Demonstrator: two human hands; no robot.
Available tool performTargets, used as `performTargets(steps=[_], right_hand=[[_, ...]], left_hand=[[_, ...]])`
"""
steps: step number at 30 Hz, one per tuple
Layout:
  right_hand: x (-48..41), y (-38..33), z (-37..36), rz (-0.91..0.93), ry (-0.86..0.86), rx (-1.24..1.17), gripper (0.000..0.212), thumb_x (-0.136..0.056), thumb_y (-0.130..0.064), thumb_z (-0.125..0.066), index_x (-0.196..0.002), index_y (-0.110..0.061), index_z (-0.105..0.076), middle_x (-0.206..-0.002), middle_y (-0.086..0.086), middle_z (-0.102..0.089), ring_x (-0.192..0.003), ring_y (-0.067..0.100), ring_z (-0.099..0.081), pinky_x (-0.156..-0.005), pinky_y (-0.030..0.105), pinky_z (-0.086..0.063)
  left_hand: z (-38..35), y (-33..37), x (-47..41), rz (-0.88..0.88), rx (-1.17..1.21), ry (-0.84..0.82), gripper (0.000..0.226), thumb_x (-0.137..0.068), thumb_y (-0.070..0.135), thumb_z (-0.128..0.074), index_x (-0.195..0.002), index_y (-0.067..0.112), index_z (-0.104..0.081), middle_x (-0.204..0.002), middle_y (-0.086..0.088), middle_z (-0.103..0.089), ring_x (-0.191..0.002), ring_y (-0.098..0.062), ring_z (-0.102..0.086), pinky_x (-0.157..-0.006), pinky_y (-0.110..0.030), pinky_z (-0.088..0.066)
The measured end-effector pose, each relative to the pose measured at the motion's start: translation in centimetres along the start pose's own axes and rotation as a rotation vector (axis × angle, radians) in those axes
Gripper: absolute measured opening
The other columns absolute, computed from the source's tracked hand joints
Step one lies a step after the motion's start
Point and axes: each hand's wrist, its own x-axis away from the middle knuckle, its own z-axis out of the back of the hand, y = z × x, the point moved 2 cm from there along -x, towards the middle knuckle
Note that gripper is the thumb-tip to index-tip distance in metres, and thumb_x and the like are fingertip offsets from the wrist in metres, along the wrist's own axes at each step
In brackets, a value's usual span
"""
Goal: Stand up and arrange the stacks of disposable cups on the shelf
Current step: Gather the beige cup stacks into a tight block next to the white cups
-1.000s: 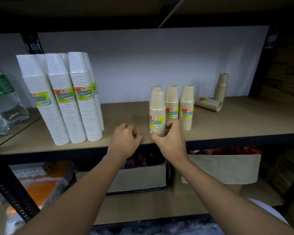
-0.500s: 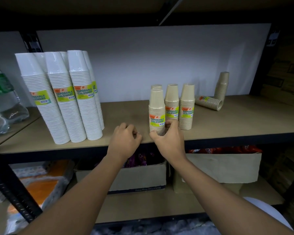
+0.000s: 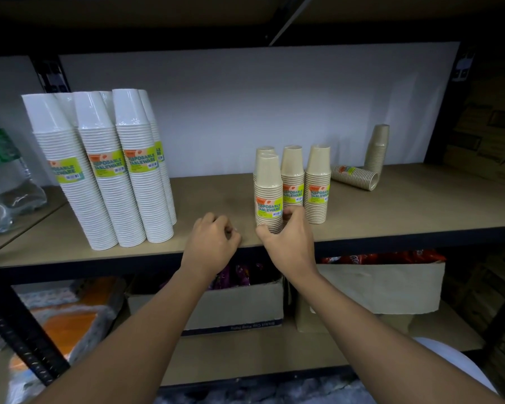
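The right hand (image 3: 289,243) grips the foot of a short stack of tan paper cups with a green-and-yellow label (image 3: 268,193), thumb on its left side and fingers curled round its right. This stack stands upright near the front edge of the brown board shelf with a dark metal frame (image 3: 420,205), about midway along it. The left hand (image 3: 213,243) rests just beside it on the shelf's front edge, closed in a loose fist with nothing seen in it.

Two more labelled tan stacks (image 3: 317,185) stand upright close behind and to the right, and the top of a fourth (image 3: 265,149) shows behind the gripped one; most of it is hidden, so its footing is hard to judge. Farther right, one tan stack lies on its side (image 3: 354,177), its open mouth toward the right. Behind it a plain tan stack (image 3: 377,150) stands near the white back wall.

At the left of the shelf, tall stacks of white disposable cups (image 3: 99,170) stand upright in a tight group, well apart from the tan ones. Wrapped clear water bottles (image 3: 0,176) sit on the neighbouring shelf. Cardboard boxes (image 3: 233,307) sit on the shelf below.
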Motion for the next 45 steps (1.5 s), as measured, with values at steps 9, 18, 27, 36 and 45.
performTargets(steps=[9,18,27,36,45], right_hand=[[-0.4,0.8,0.2,-0.016,-0.060,-0.026,0.048,-0.070,-0.033,-0.078,-0.106,-0.022,-0.048,-0.099,-0.008,-0.059,-0.087,0.007,-0.057,-0.065,0.015,-0.039],[-1.8,2.5,5.6,-0.027,-0.003,-0.041,0.031,-0.073,-0.033,-0.071,-0.098,-0.024,-0.056,-0.099,-0.006,-0.063,-0.086,0.011,-0.062,-0.079,0.032,-0.053],[-7.5,6.6,16.3,-0.095,0.086,0.126,0.019,-0.080,-0.033,-0.070,-0.094,-0.025,-0.059,-0.098,-0.006,-0.064,-0.091,0.012,-0.062,-0.081,0.031,-0.050],[-16.5,11.1,19.1,-0.058,0.006,0.312,0.024,-0.081,-0.033,-0.074,-0.098,-0.022,-0.061,-0.101,0.000,-0.062,-0.093,0.017,-0.061,-0.083,0.034,-0.052],[-23.4,14.6,14.6,-0.024,-0.114,0.567,0.055,-0.086,-0.046,-0.065,-0.138,-0.032,-0.053,-0.135,0.016,-0.044,-0.125,0.036,-0.040,-0.104,0.036,-0.032]], left_hand=[[0.2,0.2,0.1,-0.003,-0.004,-0.024,0.019,-0.087,0.027,-0.060,-0.083,0.010,-0.064,-0.087,-0.003,-0.052,-0.089,-0.028,-0.052,-0.076,-0.033,-0.041],[1.2,6.9,2.9,-0.168,0.094,0.001,0.019,-0.082,0.032,-0.060,-0.074,0.015,-0.057,-0.078,0.003,-0.051,-0.081,-0.020,-0.051,-0.072,-0.034,-0.046],[-4.0,18.9,0.4,-0.274,0.247,-0.095,0.023,-0.082,0.038,-0.055,-0.081,0.017,-0.062,-0.087,0.002,-0.058,-0.088,-0.018,-0.055,-0.078,-0.035,-0.047],[-12.0,23.8,-5.1,-0.186,0.211,-0.301,0.017,-0.083,0.031,-0.063,-0.081,0.014,-0.066,-0.095,-0.010,-0.061,-0.092,-0.029,-0.061,-0.085,-0.035,-0.048],[-16.7,23.5,-8.4,-0.184,0.176,-0.265,0.017,-0.081,0.030,-0.061,-0.080,0.012,-0.063,-0.095,-0.013,-0.061,-0.095,-0.037,-0.058,-0.086,-0.041,-0.049]])
